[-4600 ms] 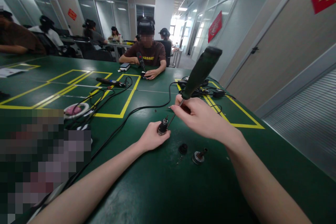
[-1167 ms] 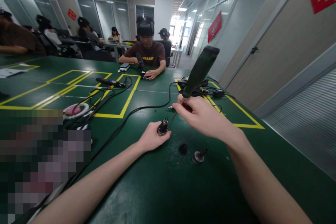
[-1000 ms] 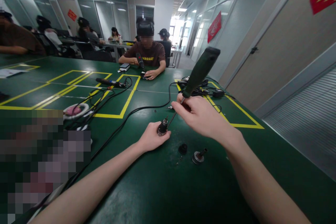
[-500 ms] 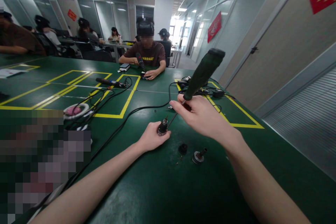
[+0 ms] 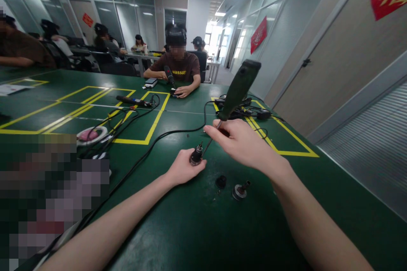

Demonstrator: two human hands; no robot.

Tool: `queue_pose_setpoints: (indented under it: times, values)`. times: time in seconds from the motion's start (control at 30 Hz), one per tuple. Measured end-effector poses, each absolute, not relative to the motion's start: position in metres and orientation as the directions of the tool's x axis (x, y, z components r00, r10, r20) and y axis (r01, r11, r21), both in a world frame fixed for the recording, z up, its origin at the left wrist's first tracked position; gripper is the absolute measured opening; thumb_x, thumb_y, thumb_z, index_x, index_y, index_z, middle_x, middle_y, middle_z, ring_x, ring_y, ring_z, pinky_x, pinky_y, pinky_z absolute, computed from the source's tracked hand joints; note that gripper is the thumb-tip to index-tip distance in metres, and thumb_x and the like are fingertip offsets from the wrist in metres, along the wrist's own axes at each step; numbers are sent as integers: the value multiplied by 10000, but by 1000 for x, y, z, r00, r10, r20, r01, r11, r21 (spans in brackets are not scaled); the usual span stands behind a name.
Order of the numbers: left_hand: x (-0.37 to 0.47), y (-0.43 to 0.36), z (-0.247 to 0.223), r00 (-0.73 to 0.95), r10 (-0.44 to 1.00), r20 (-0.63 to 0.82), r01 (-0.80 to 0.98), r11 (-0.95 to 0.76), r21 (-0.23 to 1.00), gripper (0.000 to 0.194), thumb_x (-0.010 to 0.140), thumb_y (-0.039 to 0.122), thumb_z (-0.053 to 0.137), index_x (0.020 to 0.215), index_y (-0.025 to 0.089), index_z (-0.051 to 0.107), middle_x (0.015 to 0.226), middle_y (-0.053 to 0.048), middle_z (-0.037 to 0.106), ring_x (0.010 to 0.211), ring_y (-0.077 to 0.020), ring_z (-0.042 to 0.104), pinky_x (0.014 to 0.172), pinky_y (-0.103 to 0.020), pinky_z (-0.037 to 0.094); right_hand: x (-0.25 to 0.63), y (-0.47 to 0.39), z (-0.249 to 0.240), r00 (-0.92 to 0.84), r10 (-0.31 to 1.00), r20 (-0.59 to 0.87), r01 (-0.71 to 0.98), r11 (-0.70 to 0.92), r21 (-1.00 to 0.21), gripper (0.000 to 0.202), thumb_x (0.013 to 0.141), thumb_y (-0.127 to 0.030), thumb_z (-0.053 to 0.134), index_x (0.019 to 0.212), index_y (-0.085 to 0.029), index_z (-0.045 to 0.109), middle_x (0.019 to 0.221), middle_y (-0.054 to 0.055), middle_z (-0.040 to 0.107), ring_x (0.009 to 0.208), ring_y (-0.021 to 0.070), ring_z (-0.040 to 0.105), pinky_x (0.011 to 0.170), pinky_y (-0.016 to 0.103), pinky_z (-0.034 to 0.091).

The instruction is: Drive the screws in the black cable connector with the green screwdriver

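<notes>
Your left hand point(image 5: 182, 168) clasping the small metal chuck point(image 5: 196, 155) on the green table point(image 5: 190, 228), your right hand point(image 5: 244, 142) pinching the screwdriver point(image 5: 233, 95) shaft, tip at the chuck.

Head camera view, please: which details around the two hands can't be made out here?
- Screwdriver tip: too small where it meets the metal part the left hand holds.
- Screwdriver shaft: partly covered by the right hand.
- Lower half of the metal part: hidden by the left hand's fingers.
- Table at lower left: pixelated.
</notes>
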State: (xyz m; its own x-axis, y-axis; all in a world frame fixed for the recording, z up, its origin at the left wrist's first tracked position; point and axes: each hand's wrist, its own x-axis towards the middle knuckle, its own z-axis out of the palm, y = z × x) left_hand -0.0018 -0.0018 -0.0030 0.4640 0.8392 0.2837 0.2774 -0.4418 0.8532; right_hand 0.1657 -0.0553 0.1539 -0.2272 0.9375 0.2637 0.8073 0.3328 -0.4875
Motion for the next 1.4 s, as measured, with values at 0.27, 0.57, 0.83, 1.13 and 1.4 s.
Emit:
queue_pose_setpoints:
  times: [0.27, 0.57, 0.83, 1.13, 1.4]
  values:
    - [-1, -2, -3, 472, 832, 290, 272, -451, 850, 231, 816, 339, 638, 678, 194, 522, 640, 25, 553, 610, -120, 485, 622, -266, 382, 167, -55, 155, -212, 958, 192, 835, 279, -474, 425, 1048, -329, 523, 661, -212, 394, 629, -37, 437, 607, 116, 402, 654, 313, 270]
    - [-2, -1, -5, 467, 836, 288, 281, -449, 848, 226, 828, 323, 655, 683, 187, 547, 644, 19, 575, 615, -127, 507, 623, -266, 394, 164, -55, 156, -189, 952, 241, 875, 274, -398, 488, 1061, -429, 531, 636, -216, 420, 624, -8, 486, 603, 134, 413, 665, 326, 262]
    - [-1, -3, 0, 464, 840, 279, 274, -436, 857, 217, 807, 310, 656, 675, 191, 532, 642, 23, 561, 619, -125, 497, 631, -265, 394, 166, -57, 155, -226, 955, 194, 849, 290, -442, 373, 1041, -322, 496, 691, -224, 413, 614, -33, 455, 589, 127, 400, 634, 310, 268]
    - [-2, -2, -3, 466, 840, 277, 285, -439, 852, 226, 816, 320, 651, 679, 188, 528, 635, 25, 553, 609, -122, 494, 618, -264, 383, 166, -55, 152, -240, 942, 233, 850, 320, -419, 451, 1055, -389, 507, 646, -219, 417, 640, -6, 505, 616, 134, 438, 647, 315, 270]
    - [-2, -2, -2, 461, 843, 278, 281, -435, 855, 217, 811, 303, 662, 674, 186, 541, 635, 25, 563, 608, -121, 500, 621, -263, 394, 162, -56, 154, -210, 948, 237, 863, 294, -411, 374, 1052, -390, 496, 721, -216, 479, 678, 5, 557, 641, 145, 466, 658, 309, 284]
